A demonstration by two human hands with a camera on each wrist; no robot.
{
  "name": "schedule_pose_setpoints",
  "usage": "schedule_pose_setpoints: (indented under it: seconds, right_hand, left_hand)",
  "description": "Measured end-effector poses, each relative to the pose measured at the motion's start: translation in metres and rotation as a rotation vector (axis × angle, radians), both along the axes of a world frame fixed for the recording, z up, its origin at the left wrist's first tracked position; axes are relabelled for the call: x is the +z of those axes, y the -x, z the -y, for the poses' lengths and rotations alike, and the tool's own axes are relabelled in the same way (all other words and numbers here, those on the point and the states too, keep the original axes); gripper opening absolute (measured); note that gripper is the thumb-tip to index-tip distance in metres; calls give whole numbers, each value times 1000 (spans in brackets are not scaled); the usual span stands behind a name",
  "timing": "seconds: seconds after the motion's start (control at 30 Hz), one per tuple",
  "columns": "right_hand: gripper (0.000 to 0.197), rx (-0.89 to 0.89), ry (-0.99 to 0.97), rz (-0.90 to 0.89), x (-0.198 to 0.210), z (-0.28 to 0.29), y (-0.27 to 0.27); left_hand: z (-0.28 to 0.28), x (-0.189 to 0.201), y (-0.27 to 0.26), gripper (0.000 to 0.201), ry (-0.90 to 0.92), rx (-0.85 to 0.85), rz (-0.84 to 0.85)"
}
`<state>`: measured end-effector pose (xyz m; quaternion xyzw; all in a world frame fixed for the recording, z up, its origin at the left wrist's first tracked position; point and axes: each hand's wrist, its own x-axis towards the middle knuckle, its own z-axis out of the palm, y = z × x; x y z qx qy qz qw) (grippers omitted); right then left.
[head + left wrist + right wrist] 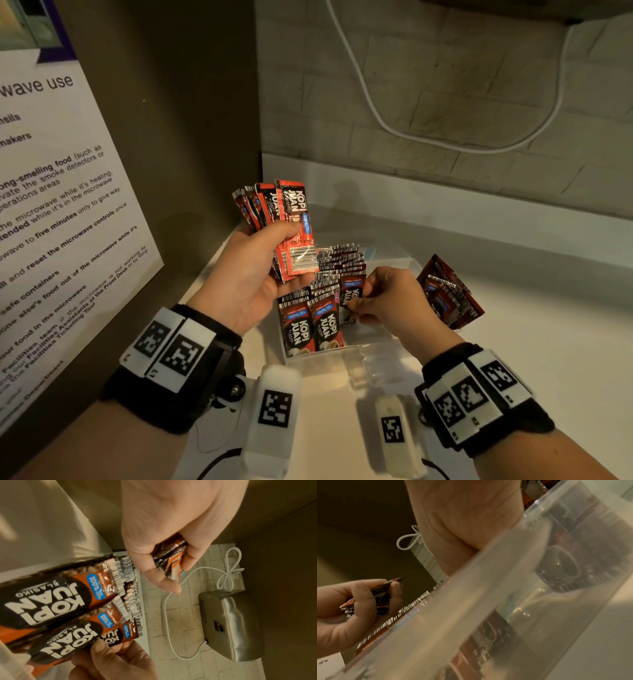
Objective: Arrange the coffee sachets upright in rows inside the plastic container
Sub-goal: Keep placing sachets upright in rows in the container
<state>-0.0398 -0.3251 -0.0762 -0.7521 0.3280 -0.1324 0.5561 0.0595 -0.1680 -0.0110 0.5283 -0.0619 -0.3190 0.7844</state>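
Observation:
My left hand [260, 274] is raised above the container's left side and grips a fanned bunch of red and black coffee sachets [274, 212]; the same bunch [171, 561] shows between its fingers in the left wrist view. The clear plastic container [373, 356] on the counter holds rows of upright sachets [325, 291]. My right hand [387, 298] reaches into the container and pinches one upright sachet [351, 298] at the right end of a row. In the right wrist view the container wall [471, 601] fills the foreground, with the left hand [359, 601] behind it.
A loose heap of sachets [448, 294] lies on the white counter [548, 325] to the right of the container. A notice board [61, 205] stands at the left. A white cable [376, 113] hangs on the brick wall behind, and a metal appliance [228, 623] is mounted there.

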Motion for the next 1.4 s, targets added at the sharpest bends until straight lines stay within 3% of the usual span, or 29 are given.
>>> schedule_pose_setpoints:
  seconds: [0.27, 0.47, 0.6, 0.7, 0.83, 0.9, 0.97, 1.03, 1.1, 1.27, 1.4]
  right_hand:
    - [35, -26, -17, 52, 14, -2, 8]
    - [17, -101, 67, 373, 64, -12, 19]
    - [17, 21, -42, 478, 91, -23, 19]
    - [14, 131, -58, 436, 94, -28, 18]
    - [7, 149, -188, 541, 94, -26, 21]
    - [11, 183, -324, 644, 96, -24, 22]
    - [29, 231, -403, 706, 97, -23, 23]
    - [43, 242, -402, 723, 96, -24, 23]
    - [47, 210, -392, 722, 92, -24, 20]
    - [22, 42, -221, 554, 82, -27, 20]
    - [3, 33, -252, 544, 83, -29, 21]
  left_hand:
    - [-2, 1, 0, 33, -6, -24, 12]
    - [-2, 1, 6, 30, -20, -116, 43]
    - [3, 0, 13, 19, -71, -265, 122]
    - [4, -2, 18, 36, -91, -365, 177]
    - [-2, 4, 17, 56, -15, -426, 87]
    - [-4, 7, 17, 53, -5, -443, 64]
    - [-4, 8, 19, 35, 2, -457, 62]
    - [-3, 10, 22, 25, 27, -425, 73]
    - [1, 10, 25, 28, 81, -346, 76]
    - [12, 3, 30, 31, 31, -167, 151]
    - [14, 1, 32, 27, -42, -155, 212]
